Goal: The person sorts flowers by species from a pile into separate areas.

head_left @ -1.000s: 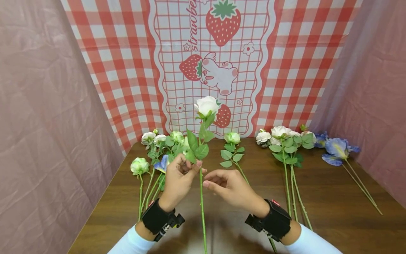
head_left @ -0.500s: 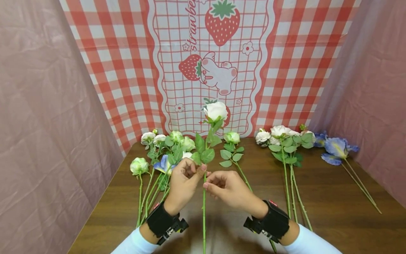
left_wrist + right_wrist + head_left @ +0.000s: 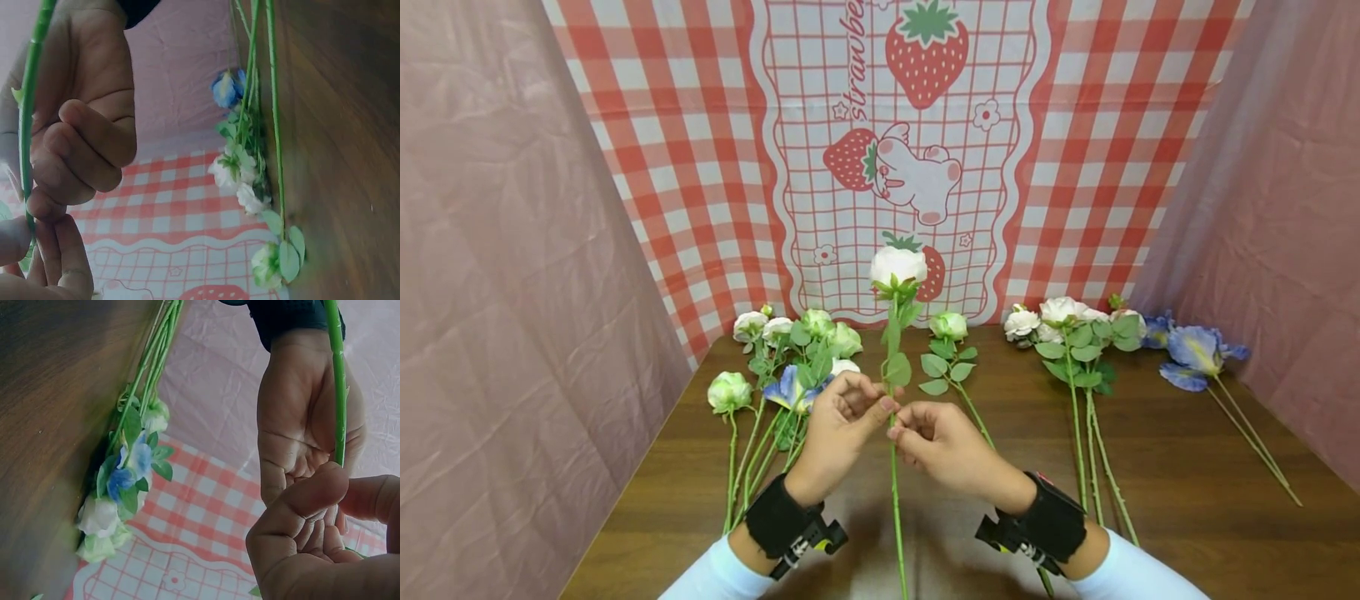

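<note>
A long-stemmed white rose (image 3: 898, 265) stands nearly upright in front of me. Just under its leaves, my left hand (image 3: 844, 427) pinches the green stem (image 3: 898, 525) between thumb and fingers. My right hand (image 3: 953, 443) pinches the same stem slightly lower, its fingertips close against the left ones. In the left wrist view, the right hand (image 3: 94, 125) has its other fingers curled beside the stem (image 3: 27, 125). The right wrist view has the stem (image 3: 339, 394) running down to the right thumb and index finger; the bloom lies outside both wrist views.
On the wooden table (image 3: 970, 542), several roses and a blue iris (image 3: 790, 390) lie at left. A single green-white rose (image 3: 950, 326) lies behind my hands. Further right are white roses (image 3: 1063, 312) and blue irises (image 3: 1197, 350). A checkered cloth (image 3: 1097, 167) hangs behind.
My right hand has come in from beside the stem and now pinches it. The white rose has shifted slightly right and down, and its bloom and leaves have turned.
</note>
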A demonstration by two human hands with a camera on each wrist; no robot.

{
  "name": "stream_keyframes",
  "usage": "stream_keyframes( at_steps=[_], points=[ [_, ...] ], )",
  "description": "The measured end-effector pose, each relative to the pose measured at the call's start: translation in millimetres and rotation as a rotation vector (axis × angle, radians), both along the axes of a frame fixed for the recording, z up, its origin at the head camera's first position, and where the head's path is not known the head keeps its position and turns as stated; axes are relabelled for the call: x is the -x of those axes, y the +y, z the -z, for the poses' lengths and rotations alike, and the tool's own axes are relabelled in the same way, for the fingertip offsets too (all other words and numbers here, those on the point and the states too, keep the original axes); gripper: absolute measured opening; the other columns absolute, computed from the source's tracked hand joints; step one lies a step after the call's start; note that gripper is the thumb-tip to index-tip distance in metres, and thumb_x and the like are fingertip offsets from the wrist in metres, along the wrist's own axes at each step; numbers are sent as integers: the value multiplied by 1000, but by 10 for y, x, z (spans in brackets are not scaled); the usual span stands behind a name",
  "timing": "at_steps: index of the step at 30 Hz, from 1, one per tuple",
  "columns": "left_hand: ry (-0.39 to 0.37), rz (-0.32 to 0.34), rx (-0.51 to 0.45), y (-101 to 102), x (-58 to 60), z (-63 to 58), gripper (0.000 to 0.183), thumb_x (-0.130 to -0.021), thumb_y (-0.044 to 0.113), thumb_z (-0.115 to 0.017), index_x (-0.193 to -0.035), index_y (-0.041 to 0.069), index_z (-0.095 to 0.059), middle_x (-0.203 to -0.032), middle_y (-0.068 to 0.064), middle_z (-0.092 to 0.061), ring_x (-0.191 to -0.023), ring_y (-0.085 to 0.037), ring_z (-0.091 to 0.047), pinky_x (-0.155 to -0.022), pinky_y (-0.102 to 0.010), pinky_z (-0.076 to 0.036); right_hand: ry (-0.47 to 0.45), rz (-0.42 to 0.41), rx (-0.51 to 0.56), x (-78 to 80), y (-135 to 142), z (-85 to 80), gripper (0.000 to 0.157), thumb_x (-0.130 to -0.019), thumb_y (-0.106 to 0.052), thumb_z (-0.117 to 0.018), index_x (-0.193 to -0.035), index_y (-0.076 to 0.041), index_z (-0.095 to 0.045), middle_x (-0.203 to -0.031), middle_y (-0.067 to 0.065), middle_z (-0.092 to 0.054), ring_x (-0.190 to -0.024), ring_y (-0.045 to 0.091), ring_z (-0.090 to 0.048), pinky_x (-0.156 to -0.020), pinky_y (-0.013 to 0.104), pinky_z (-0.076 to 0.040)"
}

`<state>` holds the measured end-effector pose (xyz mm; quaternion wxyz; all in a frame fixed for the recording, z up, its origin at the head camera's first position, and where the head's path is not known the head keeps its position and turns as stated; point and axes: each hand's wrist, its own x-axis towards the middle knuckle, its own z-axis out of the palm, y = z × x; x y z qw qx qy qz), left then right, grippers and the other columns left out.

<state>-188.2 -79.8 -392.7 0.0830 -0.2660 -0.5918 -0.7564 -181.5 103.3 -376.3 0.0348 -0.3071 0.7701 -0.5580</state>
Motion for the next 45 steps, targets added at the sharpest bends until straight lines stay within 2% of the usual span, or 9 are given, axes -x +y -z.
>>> stream_keyframes(
  at_steps=[8, 16, 22, 26, 31, 40, 45],
  points=[
    [-46, -58, 4, 7, -24, -1, 25, -93, -3, -71, -103, -8, -49, -111, -21, -69, -102, -18, -71, -85, -29, -57, -51, -19, 5, 7, -7, -9, 12, -100, -3, -59, -92, 2, -67, -72, 6, -62, -61, 8, -56, -55, 23, -49],
    [-63, -94, -14, 7, -12, 33, 30, -90, -3, -75, -101, -11, -49, -106, -7, -71, -93, -14, -69, -82, -28, -57, -85, -47, 17, -17, -15, -17, 13, -101, -4, -60, -97, 5, -69, -75, 8, -66, -66, 13, -62, -62, 29, -58],
    [-53, -141, -3, 17, 10, 58, 28, -89, -3, -75, -99, -11, -50, -104, -11, -70, -89, -14, -69, -81, -28, -57, -133, -3, 42, -17, -19, -5, 17, -99, -3, -63, -109, 9, -68, -78, 12, -70, -67, 13, -65, -62, 29, -59],
    [-58, -183, 17, 32, 14, 73, 27, -88, -2, -78, -95, -7, -53, -103, -13, -69, -87, -14, -68, -77, -26, -56, -152, 6, 52, -21, -21, 0, 19, -98, -6, -67, -110, 9, -68, -79, 13, -70, -66, 14, -65, -62, 30, -59],
    [-46, -211, 42, 62, 8, 87, 26, -87, -1, -79, -94, -5, -54, -104, -17, -68, -85, -16, -68, -74, -26, -55, -144, 20, 34, -31, -25, 11, 19, -97, -10, -71, -108, 6, -69, -77, 11, -70, -64, 14, -64, -61, 29, -58],
    [-28, -210, 43, 79, 20, 93, 24, -87, -3, -78, -97, -7, -57, -105, -21, -67, -86, -15, -69, -75, -25, -56, -108, 34, 21, -12, -17, 3, 16, -97, -9, -70, -104, 6, -69, -74, 10, -70, -62, 15, -64, -59, 29, -57],
    [14, -229, 121, 56, 19, 84, 19, -91, 4, -77, -100, -2, -62, -101, -16, -70, -86, -18, -69, -75, -27, -57, -92, 27, 33, 5, 19, -20, 17, -98, -8, -69, -105, 7, -69, -76, 13, -69, -63, 16, -64, -60, 31, -58]
  ],
)
